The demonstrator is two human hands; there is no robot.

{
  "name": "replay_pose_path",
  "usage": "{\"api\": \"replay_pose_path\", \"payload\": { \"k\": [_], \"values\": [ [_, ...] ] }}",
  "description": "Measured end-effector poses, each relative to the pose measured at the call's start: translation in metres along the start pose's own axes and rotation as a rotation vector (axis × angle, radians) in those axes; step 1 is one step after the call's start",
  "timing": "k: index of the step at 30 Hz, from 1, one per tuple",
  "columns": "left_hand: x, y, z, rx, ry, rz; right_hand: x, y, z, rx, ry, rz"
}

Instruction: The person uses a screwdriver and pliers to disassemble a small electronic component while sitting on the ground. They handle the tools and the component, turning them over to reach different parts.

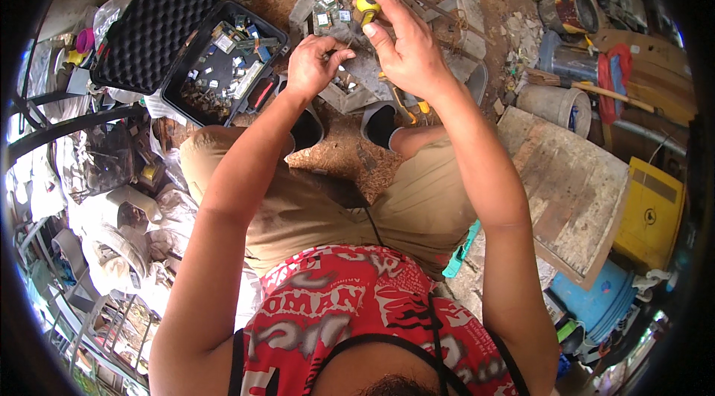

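My left hand [314,67] is closed in a pinch over a grey board, on something small and thin that I cannot make out. To its right, my right hand [410,46] has its forefinger stretched out. A yellow-and-black screwdriver [367,6] sits between its thumb and fingers, butt end up; its tip and my other fingers are hidden. Small electronic modules [325,10] lie on the board just beyond my hands. Yellow-handled pliers [403,104] rest by my right shoe.
On the left, an open black case [195,102] with a foam-lined lid holds several circuit pieces. A red-and-black tool [263,92] lies at its near edge. Rightward are a worn wooden board [562,191], a yellow panel [650,214], a blue container [596,303] and a grey bucket [555,107].
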State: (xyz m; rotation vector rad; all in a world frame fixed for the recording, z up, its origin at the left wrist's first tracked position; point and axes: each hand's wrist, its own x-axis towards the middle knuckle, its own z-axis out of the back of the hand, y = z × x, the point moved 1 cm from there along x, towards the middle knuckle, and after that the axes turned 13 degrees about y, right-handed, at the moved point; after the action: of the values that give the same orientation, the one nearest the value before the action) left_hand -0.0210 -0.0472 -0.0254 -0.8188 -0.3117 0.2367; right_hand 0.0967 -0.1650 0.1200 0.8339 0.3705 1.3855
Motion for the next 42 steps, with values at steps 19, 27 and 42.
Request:
{"api": "replay_pose_path", "payload": {
  "k": [19, 27, 42],
  "values": [
    [-0.003, -0.004, -0.003, 0.006, -0.043, 0.085, -0.085, -0.032, -0.018, -0.371, 0.421, -0.822],
    [-0.005, -0.005, -0.001, -0.001, -0.056, 0.062, -0.012, 0.088, 0.125, -0.009, -0.299, 0.109],
    [-0.002, 0.0, -0.008, 0.04, -0.032, 0.079, -0.015, 0.082, 0.083, -0.527, -0.241, 0.175]
  ]
}}
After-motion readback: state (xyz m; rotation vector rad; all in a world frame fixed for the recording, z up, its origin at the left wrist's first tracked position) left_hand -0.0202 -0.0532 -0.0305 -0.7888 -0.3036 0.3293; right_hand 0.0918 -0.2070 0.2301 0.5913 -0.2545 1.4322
